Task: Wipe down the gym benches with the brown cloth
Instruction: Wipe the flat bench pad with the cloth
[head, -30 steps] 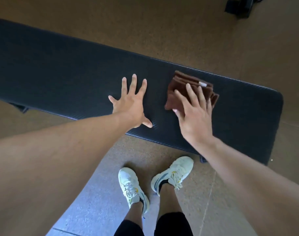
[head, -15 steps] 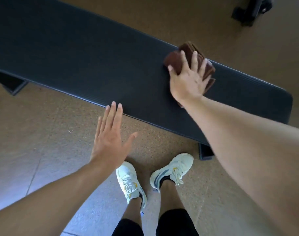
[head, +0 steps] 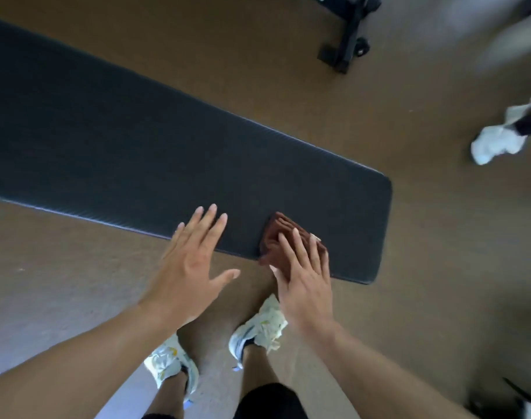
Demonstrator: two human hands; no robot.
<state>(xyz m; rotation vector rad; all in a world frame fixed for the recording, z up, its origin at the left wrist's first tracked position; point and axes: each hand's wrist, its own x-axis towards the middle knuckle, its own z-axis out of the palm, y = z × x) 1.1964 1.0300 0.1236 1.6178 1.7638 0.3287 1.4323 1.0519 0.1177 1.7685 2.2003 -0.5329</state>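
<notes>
Brown cloth (head: 281,237) under flat right hand (head: 306,285) on bench (head: 137,152); left hand (head: 188,267) spread, another person's shoe (head: 497,143) nearby.

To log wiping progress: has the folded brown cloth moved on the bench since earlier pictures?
Yes. The folded brown cloth went from the black padded bench's far edge to its near edge.

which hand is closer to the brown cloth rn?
Right. The right hand lies flat on the brown cloth at the bench's near edge; the left hand is open beside it, apart.
</notes>
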